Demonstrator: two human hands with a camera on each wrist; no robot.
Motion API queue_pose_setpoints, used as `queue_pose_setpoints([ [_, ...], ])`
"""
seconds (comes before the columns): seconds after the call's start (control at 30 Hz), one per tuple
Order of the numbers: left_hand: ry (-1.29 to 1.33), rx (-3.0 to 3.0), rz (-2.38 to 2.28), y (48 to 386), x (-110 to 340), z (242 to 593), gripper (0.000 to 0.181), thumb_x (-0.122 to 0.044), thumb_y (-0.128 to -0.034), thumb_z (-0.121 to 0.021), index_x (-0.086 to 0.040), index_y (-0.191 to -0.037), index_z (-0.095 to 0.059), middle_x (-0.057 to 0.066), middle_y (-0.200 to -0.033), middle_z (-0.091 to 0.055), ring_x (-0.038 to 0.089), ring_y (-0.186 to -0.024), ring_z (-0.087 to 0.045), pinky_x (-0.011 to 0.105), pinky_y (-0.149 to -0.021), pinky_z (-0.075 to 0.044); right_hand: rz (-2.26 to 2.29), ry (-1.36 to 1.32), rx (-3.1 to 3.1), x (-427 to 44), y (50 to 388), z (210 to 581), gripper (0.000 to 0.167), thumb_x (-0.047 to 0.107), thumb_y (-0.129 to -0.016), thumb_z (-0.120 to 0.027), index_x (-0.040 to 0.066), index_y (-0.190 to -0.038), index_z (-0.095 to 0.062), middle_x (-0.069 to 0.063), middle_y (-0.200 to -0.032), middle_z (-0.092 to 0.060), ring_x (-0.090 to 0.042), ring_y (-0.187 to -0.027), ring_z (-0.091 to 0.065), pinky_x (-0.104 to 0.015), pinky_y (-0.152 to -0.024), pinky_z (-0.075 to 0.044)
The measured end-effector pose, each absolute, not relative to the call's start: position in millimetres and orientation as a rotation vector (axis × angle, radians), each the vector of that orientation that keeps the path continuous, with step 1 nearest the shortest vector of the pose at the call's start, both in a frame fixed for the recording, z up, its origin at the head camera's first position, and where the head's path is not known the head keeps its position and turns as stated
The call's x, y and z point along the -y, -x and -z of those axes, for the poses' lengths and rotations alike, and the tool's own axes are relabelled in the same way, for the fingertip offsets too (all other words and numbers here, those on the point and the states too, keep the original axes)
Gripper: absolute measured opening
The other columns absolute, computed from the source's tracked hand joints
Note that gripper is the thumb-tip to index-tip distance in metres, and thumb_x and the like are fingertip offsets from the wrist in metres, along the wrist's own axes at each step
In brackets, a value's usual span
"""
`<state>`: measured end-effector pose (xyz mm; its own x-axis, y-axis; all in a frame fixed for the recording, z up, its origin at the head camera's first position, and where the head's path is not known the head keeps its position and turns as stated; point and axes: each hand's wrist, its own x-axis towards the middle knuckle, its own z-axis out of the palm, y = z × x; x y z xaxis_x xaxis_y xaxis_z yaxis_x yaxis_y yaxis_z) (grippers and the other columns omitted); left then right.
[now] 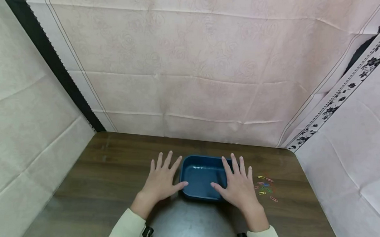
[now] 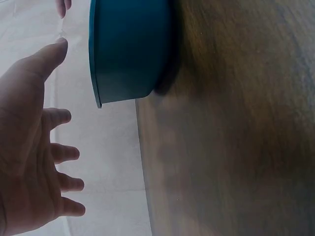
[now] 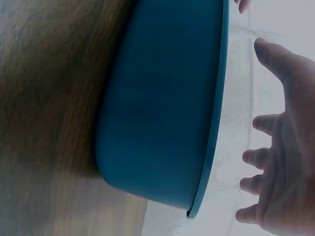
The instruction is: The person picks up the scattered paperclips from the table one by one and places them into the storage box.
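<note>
A blue rectangular tray [image 1: 203, 176] with raised walls stands on the wooden table, and its inside looks bare where it shows. My left hand [image 1: 161, 179] is spread above the table at the tray's left side, its thumb over the left rim. Over the tray's right part hovers my right hand [image 1: 238, 183], fingers spread, covering the right rim. Both wrist views show a gap between the hand and the tray wall [image 2: 130, 49]. Neither hand holds anything. Several coloured paper clips [image 1: 265, 189] lie loose to the right of my right hand.
The brown wooden table [image 1: 109, 186] ends at a back edge against a pale hanging cloth [image 1: 193, 61]. More white cloth [image 1: 345, 169] hangs on the right, and another cloth [image 1: 21, 142] on the left. Dark bands [image 1: 143, 234] circle both wrists.
</note>
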<state>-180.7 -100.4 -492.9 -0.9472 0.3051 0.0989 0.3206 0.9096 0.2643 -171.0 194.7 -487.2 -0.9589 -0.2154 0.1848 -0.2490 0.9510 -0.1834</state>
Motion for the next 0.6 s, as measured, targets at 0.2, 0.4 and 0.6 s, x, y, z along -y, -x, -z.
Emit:
queue_pose_setpoints([
  [0.2,0.531,3.02,0.449,183,103,494,0.093,-0.074,-0.0919,-0.057,-0.027,-0.165,-0.024,0.017,-0.172,-0.016,0.05,-0.157,-0.012,0.076,-0.122,-0.016,-0.269,-0.397,2.914,-199,171,489,0.098,0.069,-0.087,-0.068,0.023,-0.164,-0.029,-0.017,-0.171,-0.022,-0.047,-0.157,-0.017,-0.079,-0.119,-0.019],
  [0.4,0.567,3.007,0.473,185,105,492,0.092,-0.071,-0.0932,-0.058,-0.025,-0.165,-0.024,0.018,-0.171,-0.018,0.05,-0.156,-0.016,0.075,-0.121,-0.018,-0.261,-0.429,2.886,-206,172,491,0.095,0.067,-0.087,-0.069,0.023,-0.163,-0.031,-0.016,-0.171,-0.023,-0.045,-0.157,-0.018,-0.077,-0.12,-0.019],
  [0.6,0.578,2.999,0.504,186,108,493,0.091,-0.068,-0.0942,-0.06,-0.024,-0.165,-0.025,0.019,-0.17,-0.022,0.049,-0.155,-0.021,0.075,-0.121,-0.022,-0.228,-0.467,2.848,-213,171,498,0.095,0.066,-0.087,-0.07,0.022,-0.162,-0.034,-0.017,-0.17,-0.026,-0.044,-0.156,-0.024,-0.076,-0.119,-0.023],
])
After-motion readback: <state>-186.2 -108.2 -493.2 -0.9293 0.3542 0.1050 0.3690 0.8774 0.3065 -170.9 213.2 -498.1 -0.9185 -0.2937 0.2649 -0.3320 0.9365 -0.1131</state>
